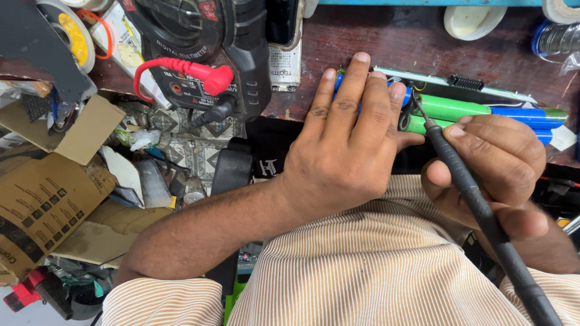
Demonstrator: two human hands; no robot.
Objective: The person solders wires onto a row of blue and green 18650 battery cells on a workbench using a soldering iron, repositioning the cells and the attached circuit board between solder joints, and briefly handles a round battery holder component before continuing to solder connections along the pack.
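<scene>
While the dark wooden bench [374, 42] takes up most of the view, everything that matters sits around the battery pack [483, 111], so I'll use that as the landmark. Biggest thing nearby is the black multimeter [211, 48], off to the pack's left w/ a red probe plug [208, 75] stuck in it. Cardboard boxes [42, 193] are further left and lower, well apart from the pack.

Pack itself = green & blue cylinder cells lying side by side, long axis running left-right across the bench, w/ a thin circuit board [459, 84] just behind it.

Left hand [344, 151] lies flat on the pack's left end, fingers straight and close together, pressing down, not wrapped around anything. Right hand [495, 163] is just in front of the pack, fingers clamped pencil-style on a black soldering iron [477, 199]. Iron slants up-left, tip touching or nearly touching the pack's left part, right beside the left fingertips. So the right hand's tool is nearest the joint; can't tell exact contact tbh.
</scene>
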